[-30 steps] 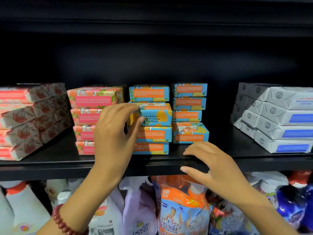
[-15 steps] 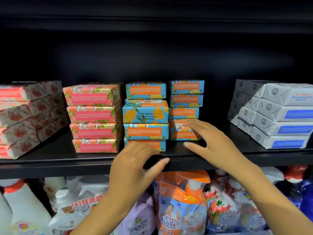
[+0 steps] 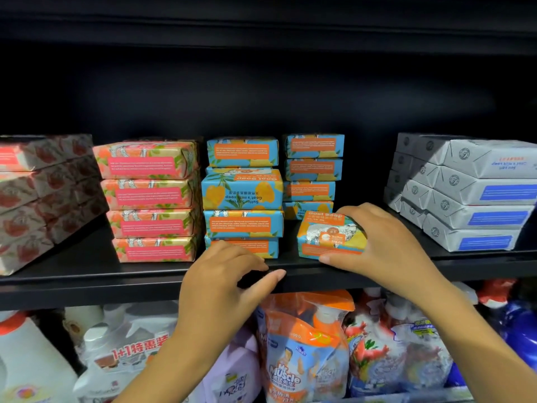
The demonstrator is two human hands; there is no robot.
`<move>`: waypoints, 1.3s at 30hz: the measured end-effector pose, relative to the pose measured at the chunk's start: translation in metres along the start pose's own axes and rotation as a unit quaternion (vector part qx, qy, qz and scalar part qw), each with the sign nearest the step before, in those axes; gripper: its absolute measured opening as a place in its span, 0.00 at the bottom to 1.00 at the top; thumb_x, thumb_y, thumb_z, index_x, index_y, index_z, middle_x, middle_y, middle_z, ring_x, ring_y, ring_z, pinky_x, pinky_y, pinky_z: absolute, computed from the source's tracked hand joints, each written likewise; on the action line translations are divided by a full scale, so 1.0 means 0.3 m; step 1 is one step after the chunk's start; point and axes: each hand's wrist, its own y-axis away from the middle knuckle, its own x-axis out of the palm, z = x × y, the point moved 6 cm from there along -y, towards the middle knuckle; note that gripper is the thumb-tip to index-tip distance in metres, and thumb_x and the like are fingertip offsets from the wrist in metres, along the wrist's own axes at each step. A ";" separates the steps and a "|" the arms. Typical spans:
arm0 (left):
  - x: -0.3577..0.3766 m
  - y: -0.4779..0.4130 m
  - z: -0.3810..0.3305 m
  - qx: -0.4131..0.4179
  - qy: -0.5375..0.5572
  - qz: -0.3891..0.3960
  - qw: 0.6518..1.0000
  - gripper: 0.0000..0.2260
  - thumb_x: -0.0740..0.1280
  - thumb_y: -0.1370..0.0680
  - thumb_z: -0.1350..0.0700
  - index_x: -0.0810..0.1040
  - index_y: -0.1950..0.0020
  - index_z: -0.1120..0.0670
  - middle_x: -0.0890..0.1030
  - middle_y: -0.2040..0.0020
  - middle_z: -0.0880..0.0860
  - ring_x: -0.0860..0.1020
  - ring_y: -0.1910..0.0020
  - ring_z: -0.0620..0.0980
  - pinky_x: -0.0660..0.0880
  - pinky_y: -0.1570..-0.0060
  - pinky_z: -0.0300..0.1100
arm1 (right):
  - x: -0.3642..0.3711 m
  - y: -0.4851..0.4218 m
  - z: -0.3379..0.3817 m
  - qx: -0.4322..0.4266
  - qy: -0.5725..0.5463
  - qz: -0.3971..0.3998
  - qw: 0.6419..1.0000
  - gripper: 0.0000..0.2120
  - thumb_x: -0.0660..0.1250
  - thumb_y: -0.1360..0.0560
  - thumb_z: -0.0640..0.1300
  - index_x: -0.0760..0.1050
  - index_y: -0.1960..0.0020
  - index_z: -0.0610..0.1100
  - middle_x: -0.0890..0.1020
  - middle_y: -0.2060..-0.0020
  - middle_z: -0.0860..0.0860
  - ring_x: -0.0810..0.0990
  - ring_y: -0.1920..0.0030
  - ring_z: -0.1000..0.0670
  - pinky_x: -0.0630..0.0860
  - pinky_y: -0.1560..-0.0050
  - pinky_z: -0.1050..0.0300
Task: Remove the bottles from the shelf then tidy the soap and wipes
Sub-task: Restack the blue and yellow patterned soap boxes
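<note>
On the black shelf (image 3: 87,274) stand stacks of wrapped soap bars. My right hand (image 3: 386,245) grips a blue-and-orange goat soap bar (image 3: 328,237), tilted with its front face up, at the foot of the right blue stack (image 3: 312,170). My left hand (image 3: 229,274) rests on the shelf's front edge below the left blue stack (image 3: 242,199), fingers loosely curled and holding nothing. One bar in that stack lies with its front face outward.
A pink stack (image 3: 151,199) and a peach-print stack (image 3: 43,199) stand to the left, and grey-white boxes (image 3: 470,196) to the right. The shelf below holds detergent bottles (image 3: 29,362) and refill pouches (image 3: 302,350). Another black shelf hangs overhead.
My right hand went from the shelf edge to the bottom of the right blue stack and pulled one bar forward. My left hand dropped from the left blue stack to the shelf edge.
</note>
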 end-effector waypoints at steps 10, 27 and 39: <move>-0.010 -0.088 -0.070 -0.217 0.375 0.108 0.895 0.18 0.72 0.37 0.40 0.83 0.54 0.48 0.85 0.57 0.48 0.83 0.56 0.46 0.79 0.54 0.38 | -0.110 0.090 0.202 -0.244 -0.075 -0.144 0.956 0.27 0.72 0.33 0.54 0.68 0.39 0.46 0.71 0.43 0.54 0.71 0.42 0.52 0.68 0.43 0.63; -0.043 -0.081 -0.052 -0.173 0.456 0.072 0.870 0.31 0.78 0.44 0.51 0.75 0.44 0.56 0.83 0.48 0.48 0.81 0.47 0.46 0.76 0.51 0.34 | -0.133 0.121 0.187 -0.260 -0.166 -0.217 0.926 0.12 0.65 0.31 0.37 0.70 0.49 0.43 0.76 0.50 0.50 0.75 0.44 0.54 0.69 0.43 0.67; -0.104 -0.080 -0.108 0.024 0.203 -0.006 0.979 0.25 0.74 0.33 0.47 0.72 0.38 0.49 0.75 0.41 0.40 0.75 0.40 0.44 0.72 0.41 0.36 | -0.046 0.087 0.143 -0.091 -0.283 0.024 0.955 0.49 0.74 0.38 0.63 0.52 0.25 0.56 0.67 0.32 0.64 0.66 0.33 0.65 0.64 0.36 0.71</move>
